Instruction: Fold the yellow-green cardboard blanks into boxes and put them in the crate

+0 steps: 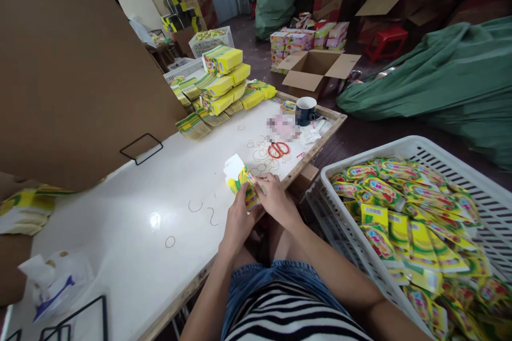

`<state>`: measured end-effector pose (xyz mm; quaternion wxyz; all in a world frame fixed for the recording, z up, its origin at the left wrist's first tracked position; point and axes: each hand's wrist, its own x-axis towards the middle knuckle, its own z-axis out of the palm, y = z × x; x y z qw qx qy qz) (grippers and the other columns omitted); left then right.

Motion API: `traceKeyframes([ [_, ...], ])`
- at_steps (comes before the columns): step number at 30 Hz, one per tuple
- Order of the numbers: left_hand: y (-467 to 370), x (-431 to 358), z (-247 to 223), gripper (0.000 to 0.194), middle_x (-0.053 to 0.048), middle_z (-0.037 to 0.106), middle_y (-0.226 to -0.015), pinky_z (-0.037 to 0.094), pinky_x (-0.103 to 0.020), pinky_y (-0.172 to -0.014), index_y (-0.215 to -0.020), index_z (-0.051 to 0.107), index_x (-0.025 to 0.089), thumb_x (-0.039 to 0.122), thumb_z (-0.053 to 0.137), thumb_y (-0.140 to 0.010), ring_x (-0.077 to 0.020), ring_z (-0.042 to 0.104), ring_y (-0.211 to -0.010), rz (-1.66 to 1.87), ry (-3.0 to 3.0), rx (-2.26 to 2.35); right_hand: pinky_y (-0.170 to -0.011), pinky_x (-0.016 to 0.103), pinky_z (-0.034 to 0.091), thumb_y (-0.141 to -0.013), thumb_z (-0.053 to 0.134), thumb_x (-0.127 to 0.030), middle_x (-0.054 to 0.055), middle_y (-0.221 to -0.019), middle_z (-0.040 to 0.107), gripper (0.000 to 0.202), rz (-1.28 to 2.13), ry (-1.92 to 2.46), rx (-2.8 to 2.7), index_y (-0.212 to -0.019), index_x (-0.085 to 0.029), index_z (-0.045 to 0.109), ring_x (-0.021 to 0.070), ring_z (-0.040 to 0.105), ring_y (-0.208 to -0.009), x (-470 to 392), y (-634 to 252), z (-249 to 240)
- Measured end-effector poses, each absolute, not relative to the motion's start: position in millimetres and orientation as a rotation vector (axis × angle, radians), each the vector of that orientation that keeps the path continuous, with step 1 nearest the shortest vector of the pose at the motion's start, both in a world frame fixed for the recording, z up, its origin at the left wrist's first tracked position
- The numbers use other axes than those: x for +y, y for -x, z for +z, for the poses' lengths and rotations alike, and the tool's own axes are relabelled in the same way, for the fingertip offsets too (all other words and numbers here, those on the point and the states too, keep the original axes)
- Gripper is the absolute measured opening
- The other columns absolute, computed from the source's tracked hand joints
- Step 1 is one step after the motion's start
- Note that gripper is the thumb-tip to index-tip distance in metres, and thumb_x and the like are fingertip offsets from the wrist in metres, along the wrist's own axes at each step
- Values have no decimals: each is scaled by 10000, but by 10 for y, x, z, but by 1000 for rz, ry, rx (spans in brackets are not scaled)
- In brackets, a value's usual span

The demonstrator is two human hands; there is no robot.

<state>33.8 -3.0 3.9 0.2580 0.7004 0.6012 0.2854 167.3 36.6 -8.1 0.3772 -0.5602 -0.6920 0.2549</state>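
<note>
A small yellow-green carton [232,185] with its white flaps [233,164] standing open is held over the table's front edge. My left hand [239,216] is closed around its lower side, thumb on the near face. From the right, my right hand [276,200] pinches a narrow yellow and red printed sachet [251,177] against the carton's open end. My fingers partly hide how far the sachet is inside. Close to my right arm stands a white plastic basket [370,150] heaped with similar sachets [380,192].
On the white table [160,197] lie loose rubber bands [262,155], red-handled scissors [279,149] and a dark mug [306,112]. Bundled flat yellow cartons [222,85] are stacked at the back. A tissue pack [60,282] is front left; an open cardboard box [312,69] stands beyond.
</note>
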Motion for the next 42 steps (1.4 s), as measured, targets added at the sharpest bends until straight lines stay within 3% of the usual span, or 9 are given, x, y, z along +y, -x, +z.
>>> traceKeyframes([
  [5, -307, -58, 132, 573, -137, 565, -1380, 438, -453, -1065, -1360, 483, 210, 234, 664, -816, -283, 536, -1279, 1060, -1801, 1608, -834, 375, 512, -825, 603, -227, 89, -889, 690, 136, 953, 1291, -1332, -890, -157, 700, 228, 630, -877, 461, -1645, -97],
  [9, -272, -44, 293, 561, -127, 492, -1453, 343, -403, -1144, -1352, 492, 214, 374, 664, -842, -248, 431, -1372, 1580, -1416, 1445, -692, 307, 521, -752, 700, -372, 41, -770, 707, 239, 1284, 1072, -936, -865, -164, 661, 182, 651, -716, 409, -1696, -11],
  [15, -397, 40, 403, 528, -124, 725, -1113, 523, -383, -953, -1001, 702, 171, 606, 721, -701, -286, 639, -1135, 1306, -914, 921, -750, 307, 538, -703, 782, -401, 37, -812, 732, 283, 1459, 912, -810, -863, -186, 692, 181, 683, -787, 146, -1797, 168],
  [24, -603, 21, 355, 411, -87, 757, -911, 556, -291, -720, -908, 686, 161, 495, 784, -688, -209, 715, -823, 1261, -867, 901, -768, 341, 559, -655, 814, -451, 64, -866, 752, 373, 1520, 950, -819, -874, -163, 724, 213, 692, -805, 14, -1976, 284],
  [28, -604, 31, 304, 407, -29, 718, -735, 520, -238, -607, -831, 636, 152, 517, 761, -699, -142, 663, -632, 1301, -890, 1114, -698, 327, 557, -736, 748, -469, 60, -801, 740, 340, 1443, 1029, -948, -861, -155, 717, 215, 684, -733, -17, -1968, 223],
  [31, -619, -6, 345, 401, -25, 708, -812, 536, -249, -690, -1027, 573, 169, 445, 718, -774, -148, 680, -733, 1316, -1048, 1228, -637, 295, 530, -799, 684, -458, 49, -771, 717, 294, 1265, 1142, -990, -832, -166, 690, 192, 650, -677, -37, -1957, 152],
  [34, -627, -75, 414, 597, -33, 696, -954, 557, -296, -761, -1283, 362, 235, 319, 706, -803, -170, 701, -840, 1319, -1158, 1248, -602, 271, 503, -825, 660, -417, 42, -765, 692, 239, 1151, 1176, -1062, -852, -179, 654, 171, 613, -652, -57, -1981, 134],
  [39, -575, -152, 526, 701, -80, 682, -1059, 586, -331, -732, -1411, 243, 273, 265, 651, -841, -206, 709, -867, 1141, -1243, 1118, -617, 251, 502, -840, 659, -342, 44, -947, 679, 513, 1231, 971, -1200, -1311, -225, 493, 136, 601, -662, -48, -2128, 227],
  [42, -527, -178, 595, 658, -101, 680, -1080, 586, -339, -735, -1422, 271, 260, 261, 624, -866, -225, 702, -901, 1028, -1269, 1028, -692, 259, 519, -876, 623, -356, 48, -993, 670, 492, 1358, 829, -1271, -1336, -236, 496, 149, 633, -769, -4, -2242, 284],
])
